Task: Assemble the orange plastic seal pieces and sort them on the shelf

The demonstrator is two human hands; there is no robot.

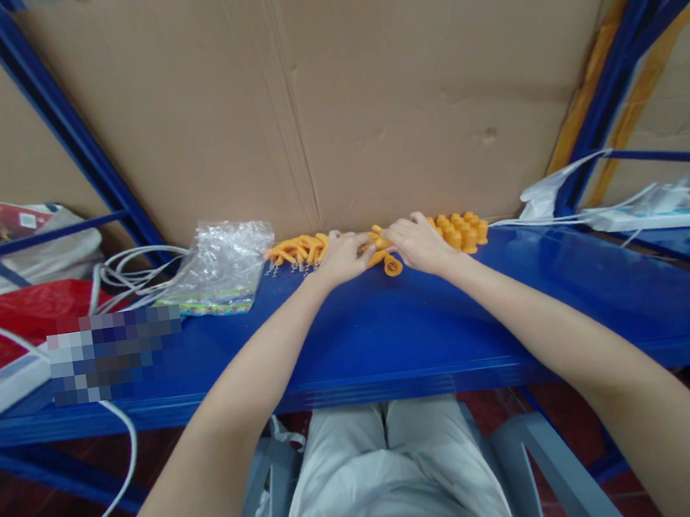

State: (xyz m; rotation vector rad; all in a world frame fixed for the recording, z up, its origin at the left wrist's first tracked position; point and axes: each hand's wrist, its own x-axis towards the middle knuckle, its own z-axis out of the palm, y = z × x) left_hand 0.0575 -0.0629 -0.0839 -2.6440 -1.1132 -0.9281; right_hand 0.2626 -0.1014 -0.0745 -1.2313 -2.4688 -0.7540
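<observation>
My left hand (345,256) and my right hand (420,243) rest side by side at the far edge of a blue shelf (392,328), against a cardboard wall. Both hands have their fingers curled over small orange plastic pieces (389,263) between them; one ring-shaped orange piece pokes out below the fingers. To the left of my left hand lies a row of orange pieces (298,250). To the right of my right hand is a cluster of orange pieces (462,230).
A crinkled clear plastic bag (224,262) lies left of the orange pieces, beside coiled white cables (131,274). A red bag (10,324) sits far left. A white power strip (644,215) with plugs is at right. Blue rack posts frame the cardboard sheet (362,95).
</observation>
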